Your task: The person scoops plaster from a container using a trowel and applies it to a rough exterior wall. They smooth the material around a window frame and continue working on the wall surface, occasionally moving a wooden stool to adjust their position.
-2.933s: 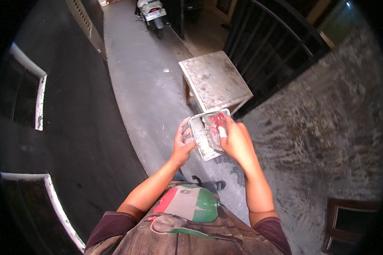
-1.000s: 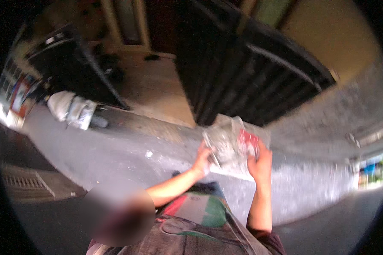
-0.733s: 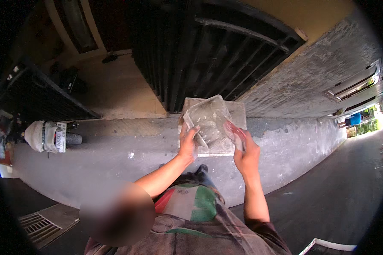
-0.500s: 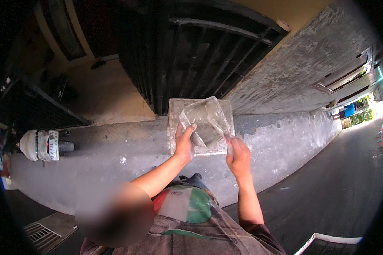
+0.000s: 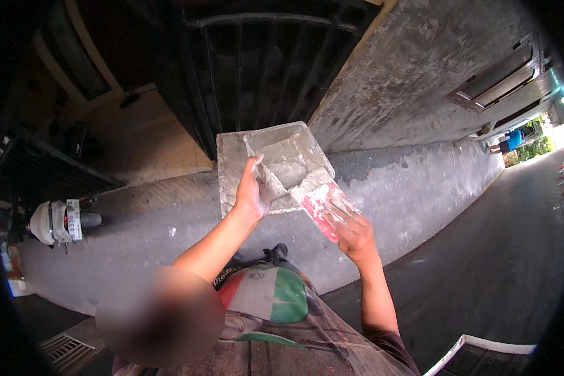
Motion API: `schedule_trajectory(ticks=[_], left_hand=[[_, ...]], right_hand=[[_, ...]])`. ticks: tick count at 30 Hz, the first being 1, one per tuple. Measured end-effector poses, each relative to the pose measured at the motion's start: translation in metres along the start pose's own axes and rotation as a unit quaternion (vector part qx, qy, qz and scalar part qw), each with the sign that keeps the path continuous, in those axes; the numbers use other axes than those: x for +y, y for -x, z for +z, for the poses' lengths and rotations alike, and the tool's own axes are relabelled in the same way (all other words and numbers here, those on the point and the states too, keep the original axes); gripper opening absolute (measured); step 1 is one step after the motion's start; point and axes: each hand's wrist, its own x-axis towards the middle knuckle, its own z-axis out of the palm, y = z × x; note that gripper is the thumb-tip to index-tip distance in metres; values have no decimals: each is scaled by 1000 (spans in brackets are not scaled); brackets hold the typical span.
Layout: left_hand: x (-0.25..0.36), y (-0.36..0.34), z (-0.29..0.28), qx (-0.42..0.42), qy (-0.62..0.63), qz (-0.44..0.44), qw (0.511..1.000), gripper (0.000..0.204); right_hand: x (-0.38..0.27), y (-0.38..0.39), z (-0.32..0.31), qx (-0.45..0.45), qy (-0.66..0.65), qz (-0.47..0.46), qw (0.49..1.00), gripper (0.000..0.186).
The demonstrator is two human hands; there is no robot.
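**Over a pale table (image 5: 229, 166), a tub (image 5: 294, 140) of grey paste (image 5: 286, 173) is held**

In the head view, the squarish tub is seen with its opening upward and its walls streaked. Wet paste is gathered toward its near side. The tub is gripped at its near left by the left hand (image 5: 250, 194), partly closed, its thumb laid along the wall; the other fingers are mostly hidden. By the right hand (image 5: 355, 236), a flat red tool (image 5: 319, 210) is clasped at its lower end, the fingers half curled across its smeared face. The tool's upper end is set at the tub's near right edge. The left forearm is slanted inward; the right is held nearly straight ahead. Whether the tub touches the table cannot be told.
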Motion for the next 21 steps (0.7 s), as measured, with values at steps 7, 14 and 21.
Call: schedule_trajectory(ticks=[7,14,21], left_hand=[[-31,12,21,-19,8,0,1000,53],[-56,16,25,-6,32,-3,999,51],[-88,20,18,-3,29,21,999,53]], right_hand=[[5,40,-29,13,-1,17,1000,48],[4,70,-53,35,-2,-9,999,33],[31,114,-3,324,-209,218,897,24]])
